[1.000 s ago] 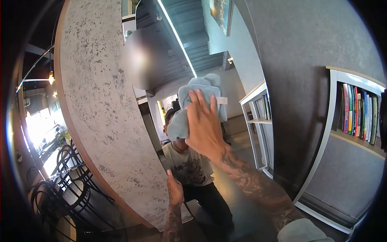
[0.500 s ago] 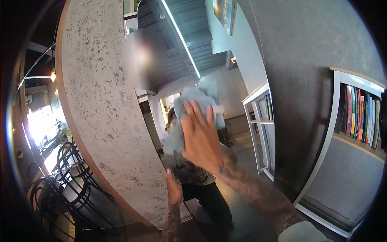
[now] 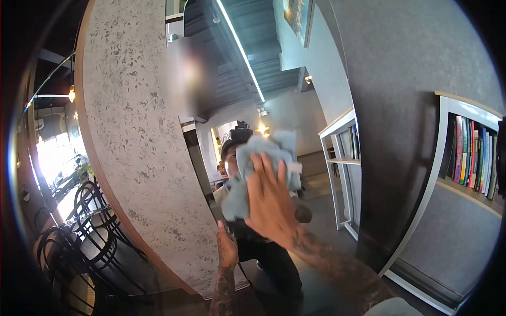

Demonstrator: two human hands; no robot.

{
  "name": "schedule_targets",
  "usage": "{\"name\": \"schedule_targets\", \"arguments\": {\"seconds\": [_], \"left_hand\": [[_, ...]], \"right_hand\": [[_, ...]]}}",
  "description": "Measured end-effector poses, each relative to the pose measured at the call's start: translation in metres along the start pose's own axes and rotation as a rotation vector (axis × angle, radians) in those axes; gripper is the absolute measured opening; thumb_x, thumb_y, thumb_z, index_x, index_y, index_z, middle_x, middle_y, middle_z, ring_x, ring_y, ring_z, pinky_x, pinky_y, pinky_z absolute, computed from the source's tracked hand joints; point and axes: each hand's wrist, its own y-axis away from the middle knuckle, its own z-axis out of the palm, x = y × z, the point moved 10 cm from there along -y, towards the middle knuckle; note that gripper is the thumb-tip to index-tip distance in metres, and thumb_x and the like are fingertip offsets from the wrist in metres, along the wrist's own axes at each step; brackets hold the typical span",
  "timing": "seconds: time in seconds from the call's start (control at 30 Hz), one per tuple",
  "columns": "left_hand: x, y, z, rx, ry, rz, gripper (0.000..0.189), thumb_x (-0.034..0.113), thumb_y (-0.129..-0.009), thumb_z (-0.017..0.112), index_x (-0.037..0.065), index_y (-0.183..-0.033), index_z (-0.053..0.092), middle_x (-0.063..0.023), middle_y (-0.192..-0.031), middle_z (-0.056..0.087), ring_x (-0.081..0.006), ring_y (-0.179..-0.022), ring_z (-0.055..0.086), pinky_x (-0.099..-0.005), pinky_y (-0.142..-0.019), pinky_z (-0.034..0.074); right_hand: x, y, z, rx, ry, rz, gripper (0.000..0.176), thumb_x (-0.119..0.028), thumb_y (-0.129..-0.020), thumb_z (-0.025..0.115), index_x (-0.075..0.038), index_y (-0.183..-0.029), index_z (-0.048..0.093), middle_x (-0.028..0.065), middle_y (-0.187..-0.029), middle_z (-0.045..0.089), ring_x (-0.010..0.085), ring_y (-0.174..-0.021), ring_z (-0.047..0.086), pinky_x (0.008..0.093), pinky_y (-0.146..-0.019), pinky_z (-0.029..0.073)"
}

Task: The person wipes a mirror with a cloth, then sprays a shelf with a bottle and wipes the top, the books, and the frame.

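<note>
- Since a second ago, the right hand (image 3: 271, 203) and the cloth (image 3: 253, 168) have slid down the mirror (image 3: 295, 121) and a little toward its right edge; the left hand (image 3: 227, 250) has hardly moved.
- Wiping looks to be mid-way. The cloth sits at the middle of the mirror, with the glass above it showing the ceiling lights cleanly. The lower glass is dim, and I cannot judge whether it has been wiped.
- The right arm reaches up and forward from below the mirror. The palm is flat on the blue-grey cloth, with the fingers straight and slightly spread, pressing it to the glass rather than clutching it.
- The left hand is low by the mirror's left edge, back toward the camera and thumb raised. Its fingers are hidden, so their grip cannot be told.
- A speckled wall (image 3: 132, 131) and black chairs (image 3: 89, 221) are left of the mirror, and a bookshelf (image 3: 469, 158) is to its right.
</note>
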Motion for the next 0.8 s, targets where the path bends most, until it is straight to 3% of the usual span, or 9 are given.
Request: {"name": "schedule_targets", "arguments": {"seconds": [0.27, 0.33, 0.47, 0.57, 0.6, 0.63, 0.7, 0.77, 0.8], "left_hand": [[-0.015, -0.006, -0.012, 0.015, 0.023, -0.017, 0.061, 0.058, -0.105, 0.04, 0.002, -0.114, 0.064, 0.0065, -0.062, 0.039, -0.0062, -0.045, 0.026, -0.025, -0.042, 0.019], [-0.03, -0.009, -0.015, -0.05, -0.075, -0.133, 0.062, 0.057, -0.106, 0.04, 0.0, -0.122, 0.059, 0.002, -0.074, 0.052, -0.0086, -0.053, 0.044, -0.0242, -0.048, 0.033], [-0.014, -0.003, 0.003, -0.073, 0.083, 0.039, 0.065, 0.055, -0.106, 0.04, -0.002, -0.137, 0.049, -0.0095, -0.114, 0.064, -0.0172, -0.096, 0.066, -0.029, -0.078, 0.054], [0.012, 0.006, 0.016, -0.193, -0.043, 0.311, 0.067, 0.057, -0.107, 0.033, -0.001, -0.133, 0.054, -0.0106, -0.108, 0.065, -0.0173, -0.091, 0.065, -0.0316, -0.078, 0.054], [0.007, 0.006, 0.02, -0.223, 0.163, 0.1, 0.068, 0.057, -0.107, 0.035, -0.002, -0.137, 0.051, -0.015, -0.123, 0.06, -0.0214, -0.106, 0.063, -0.0341, -0.089, 0.052], [-0.002, 0.008, 0.024, -0.244, 0.363, -0.109, 0.07, 0.057, -0.106, 0.036, -0.004, -0.14, 0.048, -0.0194, -0.138, 0.055, -0.0255, -0.121, 0.061, -0.0366, -0.101, 0.05], [0.001, -0.005, 0.007, -0.086, 0.198, 0.091, 0.074, 0.058, -0.105, 0.039, -0.006, -0.142, 0.045, -0.0197, -0.139, 0.053, -0.0226, -0.112, 0.062, -0.0349, -0.096, 0.051], [0.01, 0.009, 0.012, -0.036, 0.106, -0.034, 0.072, 0.055, -0.107, 0.034, -0.006, -0.144, 0.046, -0.0163, -0.143, 0.053, -0.0248, -0.131, 0.053, -0.0333, -0.111, 0.039], [0.01, 0.012, 0.01, 0.0, 0.053, -0.091, 0.072, 0.055, -0.107, 0.034, -0.006, -0.144, 0.045, -0.0158, -0.142, 0.054, -0.0243, -0.131, 0.052, -0.0327, -0.111, 0.039]], "right_hand": [[0.009, -0.065, -0.004, 0.103, 0.041, -0.044, 0.059, -0.013, -0.068, 0.079, 0.004, -0.113, 0.044, 0.0337, -0.14, 0.041, 0.053, -0.139, 0.034, 0.0713, -0.112, 0.02], [0.007, -0.071, -0.001, 0.157, 0.079, -0.061, 0.059, -0.013, -0.071, 0.077, 0.006, -0.116, 0.045, 0.0333, -0.14, 0.042, 0.0522, -0.138, 0.036, 0.0702, -0.113, 0.021], [-0.019, 0.033, 0.031, -0.07, -0.144, -0.156, 0.049, -0.013, -0.077, 0.07, 0.007, -0.117, 0.05, 0.0292, -0.148, 0.04, 0.0442, -0.142, 0.037, 0.0639, -0.115, 0.025], [-0.022, 0.151, 0.065, -0.364, -0.381, -0.192, 0.033, -0.011, -0.087, 0.064, 0.003, -0.115, 0.055, 0.0249, -0.151, 0.044, 0.0399, -0.143, 0.041, 0.054, -0.117, 0.031], [-0.017, 0.16, 0.048, -0.358, -0.382, -0.176, 0.033, -0.011, -0.087, 0.064, 0.003, -0.115, 0.055, 0.0249, -0.151, 0.044, 0.0399, -0.143, 0.041, 0.054, -0.117, 0.031], [-0.001, 0.163, 0.026, -0.317, -0.609, 0.022, 0.029, -0.012, -0.089, 0.064, 0.003, -0.114, 0.055, 0.0245, -0.149, 0.046, 0.0392, -0.14, 0.045, 0.0517, -0.116, 0.033], [0.076, 0.19, 0.008, -0.039, -0.864, 0.469, 0.034, -0.013, -0.094, 0.061, -0.001, -0.124, 0.054, 0.0183, -0.137, 0.055, 0.031, -0.128, 0.053, 0.0448, -0.109, 0.04], [0.138, 0.211, -0.037, 0.372, -0.859, 0.691, 0.042, -0.014, -0.098, 0.055, -0.003, -0.137, 0.051, 0.0144, -0.134, 0.057, 0.0239, -0.124, 0.055, 0.0392, -0.106, 0.042], [0.155, 0.203, -0.07, 0.493, -0.658, 0.62, 0.045, -0.011, -0.097, 0.053, -0.001, -0.141, 0.046, 0.0162, -0.14, 0.052, 0.0254, -0.128, 0.052, 0.0395, -0.109, 0.039]]}}
